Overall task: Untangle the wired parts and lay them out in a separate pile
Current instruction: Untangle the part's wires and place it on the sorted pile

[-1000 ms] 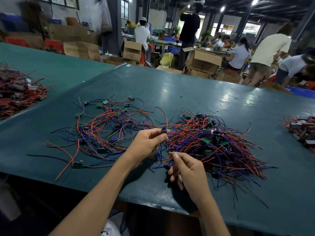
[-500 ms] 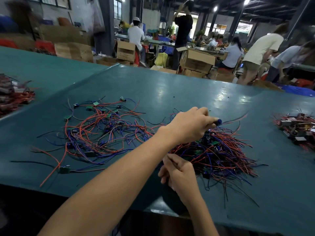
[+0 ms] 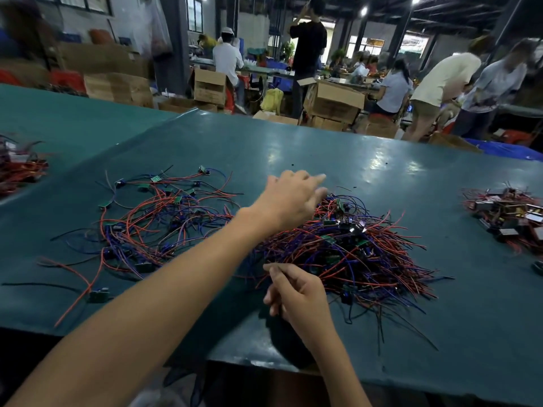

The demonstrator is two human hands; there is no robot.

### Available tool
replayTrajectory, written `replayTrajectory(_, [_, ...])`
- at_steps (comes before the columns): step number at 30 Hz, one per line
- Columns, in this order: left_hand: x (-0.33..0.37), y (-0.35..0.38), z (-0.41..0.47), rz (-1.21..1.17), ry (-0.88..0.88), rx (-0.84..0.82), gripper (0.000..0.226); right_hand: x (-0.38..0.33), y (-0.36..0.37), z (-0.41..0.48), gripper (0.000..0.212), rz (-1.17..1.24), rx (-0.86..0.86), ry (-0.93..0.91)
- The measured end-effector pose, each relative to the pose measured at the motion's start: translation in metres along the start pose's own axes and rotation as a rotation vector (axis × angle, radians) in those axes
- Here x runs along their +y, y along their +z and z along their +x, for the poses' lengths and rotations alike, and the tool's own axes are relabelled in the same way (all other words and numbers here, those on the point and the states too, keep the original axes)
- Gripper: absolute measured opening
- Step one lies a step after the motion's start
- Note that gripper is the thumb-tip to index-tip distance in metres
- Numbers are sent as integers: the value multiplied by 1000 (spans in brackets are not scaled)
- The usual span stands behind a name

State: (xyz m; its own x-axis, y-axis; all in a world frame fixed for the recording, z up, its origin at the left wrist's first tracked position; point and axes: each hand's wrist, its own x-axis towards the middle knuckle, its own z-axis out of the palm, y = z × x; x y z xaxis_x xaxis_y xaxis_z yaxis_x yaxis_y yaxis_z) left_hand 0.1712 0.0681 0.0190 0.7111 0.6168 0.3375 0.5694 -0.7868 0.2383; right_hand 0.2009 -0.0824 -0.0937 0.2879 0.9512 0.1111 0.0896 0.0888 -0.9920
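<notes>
Red-and-blue tangle (image 3: 352, 254) on the green table (image 3: 293, 148): my left hand (image 3: 289, 201) hovers over it, fingers straight and loose; my right hand (image 3: 296, 292) pinches its near edge.

Table cover (image 3: 293, 148) glossy smooth teal sheet; boxes (image 3: 332, 102) matt cardboard.

- The left arm (image 3: 152, 301) is stretching bare from the near left corner of the table (image 3: 323, 148), slanting toward its far edge.
- The left hand (image 3: 289, 198) is hovering with its back up, its fingers (image 3: 316, 180) pointing out straight and blurred, gripping nothing.
- The right forearm (image 3: 338, 362) is crossing the table's near edge.
- The right hand (image 3: 299, 292) is curling its fingers, thumb and forefinger pinching a thin dark wire (image 3: 277, 284).
</notes>
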Motion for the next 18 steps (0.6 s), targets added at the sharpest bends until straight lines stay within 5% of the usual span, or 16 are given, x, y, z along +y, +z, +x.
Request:
replayTrajectory(5, [-93, -55, -1, 64, -218, -30, 40, 0, 2, 0, 19, -35, 3, -15])
replayTrajectory(14, [-182, -79, -74, 349, -323, -570, 36, -4, 3, 0, 19, -27, 6, 3])
replayTrajectory(18, [-179, -38, -91, 314, -378, -431, 37, -4, 3, 0, 20, -39, 9, -14])
